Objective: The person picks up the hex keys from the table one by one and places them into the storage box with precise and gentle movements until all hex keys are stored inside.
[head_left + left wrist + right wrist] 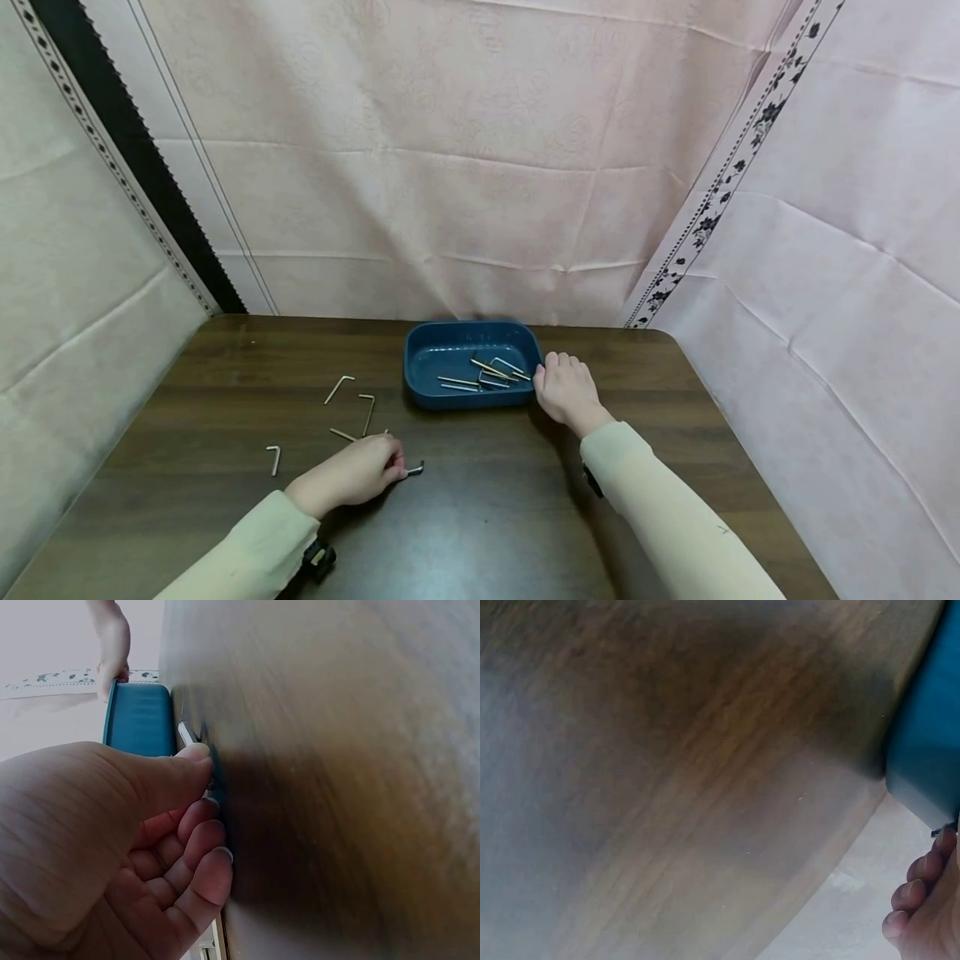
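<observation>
My left hand (pixel 352 473) pinches a hex key (pixel 416 470) between thumb and fingertips, low over the table. In the left wrist view the bent metal end of that hex key (pixel 187 733) sticks out past the thumb; the rest is hidden by the fingers. My right hand (pixel 567 390) grips the right rim of a blue tray (pixel 465 401), its fingers curled at the edge. Inside the tray lie several L-shaped hex keys (pixel 491 368), crossing one another. The right wrist view catches only the fingers (pixel 911 895) beside the tray's corner (pixel 922 776).
More hex keys lie loose on the brown wooden table (pixel 480 517): one at the far left (pixel 274 461), one behind it (pixel 338 390), and others (pixel 367 414) beside my left hand, partly covered by it. Pale patterned cloth (pixel 450 167) hangs behind and along both sides.
</observation>
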The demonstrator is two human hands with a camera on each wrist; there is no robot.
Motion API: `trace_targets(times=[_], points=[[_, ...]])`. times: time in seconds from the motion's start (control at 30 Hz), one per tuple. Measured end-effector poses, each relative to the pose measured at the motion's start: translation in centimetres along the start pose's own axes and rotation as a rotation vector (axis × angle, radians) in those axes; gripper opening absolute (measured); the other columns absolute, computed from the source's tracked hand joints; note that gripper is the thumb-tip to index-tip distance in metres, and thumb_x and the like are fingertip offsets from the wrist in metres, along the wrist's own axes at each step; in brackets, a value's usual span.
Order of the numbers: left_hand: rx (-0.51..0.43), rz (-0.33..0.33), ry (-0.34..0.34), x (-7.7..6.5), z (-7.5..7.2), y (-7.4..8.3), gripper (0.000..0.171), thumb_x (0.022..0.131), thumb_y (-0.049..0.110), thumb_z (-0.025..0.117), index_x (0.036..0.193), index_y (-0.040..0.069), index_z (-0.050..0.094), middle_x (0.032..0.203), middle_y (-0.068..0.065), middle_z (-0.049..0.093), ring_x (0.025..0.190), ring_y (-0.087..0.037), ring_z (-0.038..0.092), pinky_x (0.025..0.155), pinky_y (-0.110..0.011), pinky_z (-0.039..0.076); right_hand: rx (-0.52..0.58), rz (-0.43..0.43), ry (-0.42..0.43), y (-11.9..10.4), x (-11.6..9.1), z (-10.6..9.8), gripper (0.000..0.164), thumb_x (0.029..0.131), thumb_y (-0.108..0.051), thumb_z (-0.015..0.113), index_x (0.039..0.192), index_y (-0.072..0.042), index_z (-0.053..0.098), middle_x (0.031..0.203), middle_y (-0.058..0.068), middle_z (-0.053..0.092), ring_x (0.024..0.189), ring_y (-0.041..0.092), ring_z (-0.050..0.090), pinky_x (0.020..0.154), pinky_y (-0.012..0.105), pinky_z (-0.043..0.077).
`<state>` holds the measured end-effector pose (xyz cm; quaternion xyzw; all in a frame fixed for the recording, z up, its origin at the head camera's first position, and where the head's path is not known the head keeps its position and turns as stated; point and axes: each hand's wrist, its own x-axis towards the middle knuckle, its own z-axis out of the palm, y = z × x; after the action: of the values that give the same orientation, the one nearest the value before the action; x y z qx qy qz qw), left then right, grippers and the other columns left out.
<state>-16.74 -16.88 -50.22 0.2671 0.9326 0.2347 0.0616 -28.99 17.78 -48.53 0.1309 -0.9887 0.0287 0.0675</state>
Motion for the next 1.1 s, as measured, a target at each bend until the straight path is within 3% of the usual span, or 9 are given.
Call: trace_targets(times=[0.23,0.4,0.47,0.7,0.83,1.1], points=[[-0.017,0.001,0.006,0.2,0.0,0.0,0.02,0.092,0.015,0.065,0.075,0.016,0.055,0.07,0.01,0.048,0.07,-0.006,0.049,0.088,-0.042,0.045,0.007,0.011,-0.04,-0.1,0.0,-0.2,0.033,0.103,-0.03,0.029,0.097,-0.004,0.048,0.092,0.011,0.049,0.088,0.029,0.048,0.082,0.044,0.04],[-0.046,0.015,0.076,0.6,-0.5,-0.1,0.015,0.092,0.012,0.064,0.079,0.016,0.056,0.073,0.011,0.049,0.07,-0.006,0.049,0.077,-0.035,0.048,0.022,0.016,-0.059,-0.1,0.0,-0.3,0.031,0.103,-0.029,0.03,0.097,-0.005,0.049,0.09,0.01,0.049,0.087,0.029,0.049,0.082,0.043,0.04],[-0.054,0.023,0.135,1.0,-0.8,-0.1,0.013,0.092,0.011,0.065,0.082,0.015,0.058,0.075,0.01,0.051,0.07,-0.007,0.05,0.068,-0.032,0.046,0.022,0.017,-0.06,-0.2,0.0,-0.4,0.031,0.103,-0.029,0.03,0.096,-0.004,0.049,0.089,0.01,0.05,0.087,0.029,0.049,0.082,0.044,0.04],[-0.098,-0.007,0.329,2.3,-2.6,0.1,0.008,0.093,0.013,0.064,0.088,0.014,0.058,0.077,0.005,0.052,0.067,-0.011,0.049,0.064,-0.031,0.045,0.015,0.042,-0.068,-0.9,0.0,-0.5,0.034,0.102,-0.029,0.032,0.102,-0.001,0.052,0.094,0.014,0.054,0.09,0.031,0.052,0.087,0.046,0.042],[-0.116,-0.029,0.372,3.2,-3.3,0.1,0.007,0.094,0.013,0.063,0.09,0.012,0.058,0.078,0.002,0.051,0.066,-0.013,0.048,0.062,-0.031,0.044,0.004,0.051,-0.075,-1.1,0.0,-0.7,0.036,0.102,-0.029,0.032,0.103,0.0,0.053,0.095,0.015,0.055,0.09,0.032,0.053,0.087,0.046,0.043],[-0.1,-0.034,0.451,5.3,-4.0,-0.1,0.006,0.095,0.013,0.061,0.095,0.01,0.057,0.087,-0.001,0.055,0.075,-0.017,0.051,0.071,-0.034,0.048,0.016,0.049,-0.102,-1.1,-0.2,-1.0,0.034,0.101,-0.029,0.034,0.102,-0.001,0.052,0.091,0.012,0.053,0.086,0.029,0.051,0.086,0.045,0.043]])
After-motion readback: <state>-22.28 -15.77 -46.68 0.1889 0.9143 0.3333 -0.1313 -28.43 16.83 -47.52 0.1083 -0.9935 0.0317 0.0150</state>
